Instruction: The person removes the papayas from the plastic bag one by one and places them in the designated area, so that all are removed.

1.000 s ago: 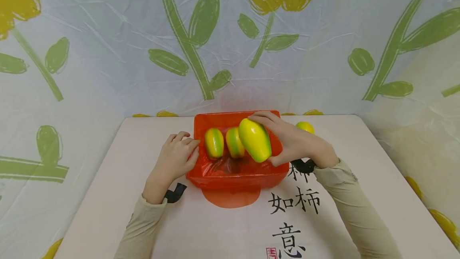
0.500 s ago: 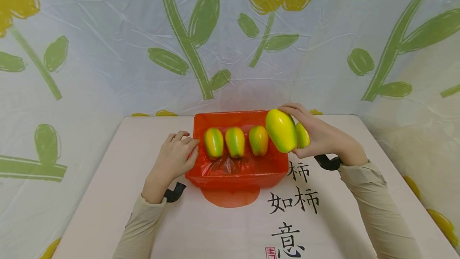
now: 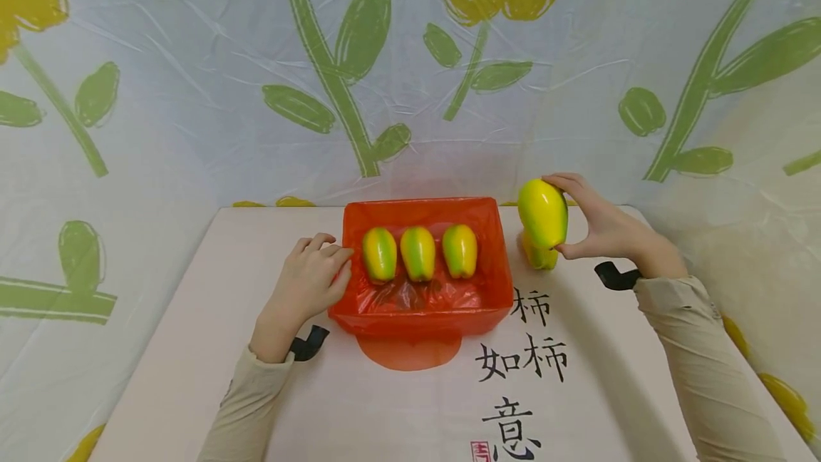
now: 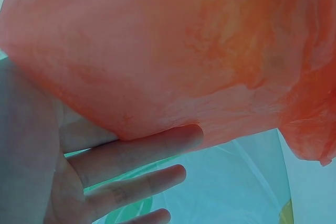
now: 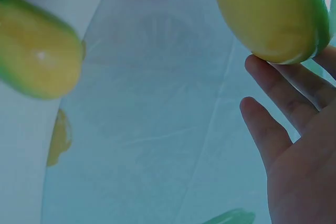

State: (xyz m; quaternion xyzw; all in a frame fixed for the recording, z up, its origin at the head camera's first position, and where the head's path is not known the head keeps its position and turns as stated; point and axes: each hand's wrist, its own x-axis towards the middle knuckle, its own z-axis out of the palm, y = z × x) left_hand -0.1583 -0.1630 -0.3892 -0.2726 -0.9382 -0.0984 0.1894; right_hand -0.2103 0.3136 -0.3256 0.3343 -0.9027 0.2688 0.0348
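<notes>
My right hand (image 3: 596,223) holds a yellow-green papaya (image 3: 544,214) between thumb and fingertips, right of the red box (image 3: 420,316). Another papaya (image 3: 541,257) lies on the table behind and below it, partly hidden by the held one. In the right wrist view, the held papaya (image 5: 275,17) meets the fingertips, with the other papaya (image 5: 39,45) off to the left. Inside the box three papayas (image 3: 418,254) stand in a row. At the box's left wall rests my left hand (image 3: 311,276); in the left wrist view its fingers (image 4: 139,153) lie nearly straight against the red plastic.
A pale table mat (image 3: 385,412) carries black written characters (image 3: 522,355) and a red disc (image 3: 410,353) partly under the box. Behind the table hangs a floral curtain (image 3: 410,91). Black straps (image 3: 618,276) sit at both wrists.
My right hand has carried its papaya out from over the box to the right, uncovering the third papaya inside. The left hand has stayed at the left wall.
</notes>
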